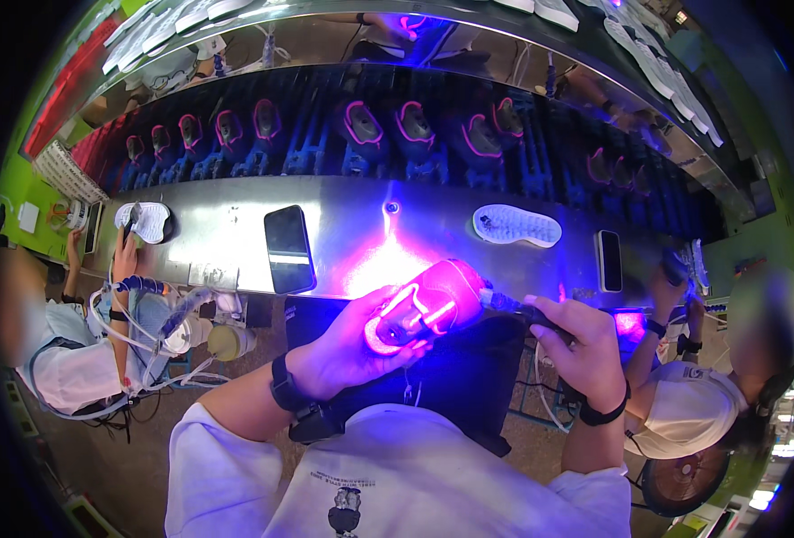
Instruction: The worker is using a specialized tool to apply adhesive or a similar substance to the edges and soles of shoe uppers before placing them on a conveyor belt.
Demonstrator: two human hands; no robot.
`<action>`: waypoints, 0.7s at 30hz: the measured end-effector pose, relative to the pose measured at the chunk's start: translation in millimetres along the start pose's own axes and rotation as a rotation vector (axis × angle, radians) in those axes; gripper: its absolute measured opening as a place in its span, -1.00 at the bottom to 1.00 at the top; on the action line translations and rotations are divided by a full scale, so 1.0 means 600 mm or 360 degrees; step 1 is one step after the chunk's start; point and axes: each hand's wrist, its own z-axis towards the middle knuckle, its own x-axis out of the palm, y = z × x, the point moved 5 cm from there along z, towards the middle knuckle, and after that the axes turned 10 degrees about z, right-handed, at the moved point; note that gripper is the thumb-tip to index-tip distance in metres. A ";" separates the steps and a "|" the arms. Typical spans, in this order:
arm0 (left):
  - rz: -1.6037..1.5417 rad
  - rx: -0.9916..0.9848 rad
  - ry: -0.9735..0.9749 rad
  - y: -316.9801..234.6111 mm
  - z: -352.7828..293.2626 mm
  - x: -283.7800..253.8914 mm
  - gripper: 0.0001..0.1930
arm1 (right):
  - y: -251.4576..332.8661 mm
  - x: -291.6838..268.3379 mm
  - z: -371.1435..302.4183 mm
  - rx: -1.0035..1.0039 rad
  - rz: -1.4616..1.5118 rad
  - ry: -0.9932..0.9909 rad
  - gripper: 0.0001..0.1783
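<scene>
Under a strong violet lamp glow, my left hand point(348, 345) is closed round a shoe upper point(442, 291), which looks red-pink in this light with a bright glowing outline round its opening. My right hand point(585, 336) grips the dark handle of a brush point(502, 300). The brush's bristle end meets or almost meets the right end of the shoe upper; I cannot tell if they touch. Both hands are just in front of the metal bench's near edge. A white shoe sole point(516, 225) lies on the bench beyond my right hand.
Phones point(289, 251) point(610, 260) lie on the metal bench point(226, 206). Behind it, a dark conveyor point(316, 134) carries several shoe uppers. Soles line the upper shelf point(370, 31). Co-workers sit close at left point(65, 350) and right point(693, 403); hoses and containers point(226, 341) stand at left.
</scene>
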 end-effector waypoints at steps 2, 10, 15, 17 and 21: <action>-0.0112 0.0032 -0.0153 0.010 0.005 -0.007 -0.34 | -0.004 -0.002 0.006 -0.0041 -0.0027 -0.0019 -0.52; -0.0803 -0.0234 0.0444 0.040 0.027 0.018 -0.18 | -0.044 0.023 0.026 -0.0043 0.0213 -0.0024 -0.50; -0.0903 -0.0331 0.0432 0.059 0.042 0.021 -0.14 | -0.064 0.040 0.019 -0.0161 0.0385 -0.0115 -0.50; -0.0936 -0.0374 0.0411 0.066 0.050 0.011 -0.10 | -0.065 0.038 0.019 -0.0171 0.0372 -0.0130 -0.50; -0.0864 -0.0363 0.0424 0.065 0.057 0.027 -0.14 | -0.072 0.042 0.006 -0.0179 0.0346 -0.0102 -0.53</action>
